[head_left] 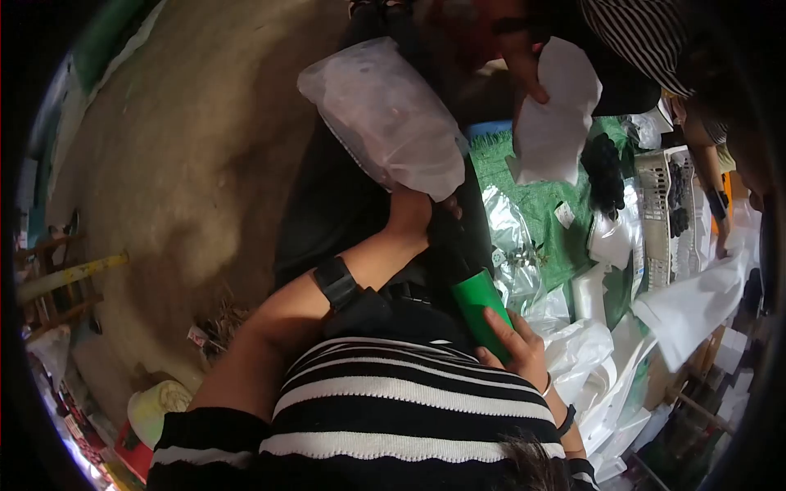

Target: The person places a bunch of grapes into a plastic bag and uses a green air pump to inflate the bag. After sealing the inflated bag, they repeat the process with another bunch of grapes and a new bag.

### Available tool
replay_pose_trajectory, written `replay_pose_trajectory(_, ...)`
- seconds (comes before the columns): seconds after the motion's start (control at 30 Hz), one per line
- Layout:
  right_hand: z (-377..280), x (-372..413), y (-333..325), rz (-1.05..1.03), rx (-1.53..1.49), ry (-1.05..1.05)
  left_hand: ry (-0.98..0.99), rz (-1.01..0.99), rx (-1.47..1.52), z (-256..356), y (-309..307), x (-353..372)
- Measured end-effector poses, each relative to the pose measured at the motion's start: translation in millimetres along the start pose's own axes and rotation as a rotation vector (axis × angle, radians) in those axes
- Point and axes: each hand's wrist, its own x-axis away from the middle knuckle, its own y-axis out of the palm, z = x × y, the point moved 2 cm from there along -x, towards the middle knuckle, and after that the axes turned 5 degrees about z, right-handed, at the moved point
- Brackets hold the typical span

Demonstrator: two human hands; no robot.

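Observation:
My left hand [412, 214] is closed at the lower end of a translucent white plastic bag [389, 114], which bulges above my legs. The bag partly hides its fingers. My right hand [520, 348] is wrapped around a bright green cylinder [483, 311], fingers along its side. A dark, narrow piece [454, 245] runs from the cylinder's upper end toward my left hand; what it is I cannot make out. Across from me, another person's hand [524, 69] holds a white sheet-like piece [557, 114].
A green cloth [512, 176] lies to the right, bearing clear plastic packaging [512, 237] and a black bundle [603, 176]. Beside it stands a white plastic basket [655, 213]. Another arm [711, 180] reaches toward white sheeting [692, 307]. A yellowish bucket [155, 409] is at lower left.

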Motion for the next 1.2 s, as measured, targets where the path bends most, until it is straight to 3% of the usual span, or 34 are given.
replay_pose_trajectory(0.07,-2,-2,4,0.020,0.020,0.022,-0.022,0.017,-0.051,-2,0,-2)
replay_pose_trajectory(0.2,-2,-32,15,0.009,0.002,0.021,0.130,-0.056,-0.102,6,-2,-4)
replay_pose_trajectory(0.33,5,14,-3,-0.005,0.024,0.032,0.035,0.050,-0.005,1,-1,-7)
replay_pose_trajectory(0.5,-3,-34,14,-0.051,0.028,0.054,0.060,0.027,-0.032,1,-6,-3)
replay_pose_trajectory(0.6,-10,-18,6,-0.020,0.010,0.031,-0.021,0.063,-0.027,3,-3,-1)
replay_pose_trajectory(0.73,-4,15,-9,-0.041,0.059,0.040,0.056,-0.008,-0.083,-3,-2,-1)
replay_pose_trajectory(0.8,-13,-10,-5,-0.081,0.010,0.146,0.016,0.015,-0.072,-5,-5,1)
replay_pose_trajectory(0.97,-9,-23,3,-0.039,-0.004,-0.011,-0.001,0.018,-0.054,5,-6,-5)
replay_pose_trajectory(1.0,-10,-8,-6,-0.088,-0.019,0.064,0.003,0.020,-0.049,4,-4,-4)
replay_pose_trajectory(1.07,-6,7,-9,-0.074,-0.002,0.004,0.082,-0.001,-0.056,1,-3,-1)
replay_pose_trajectory(1.2,-11,-16,-1,-0.119,-0.026,0.155,-0.040,0.028,0.005,-1,-5,0)
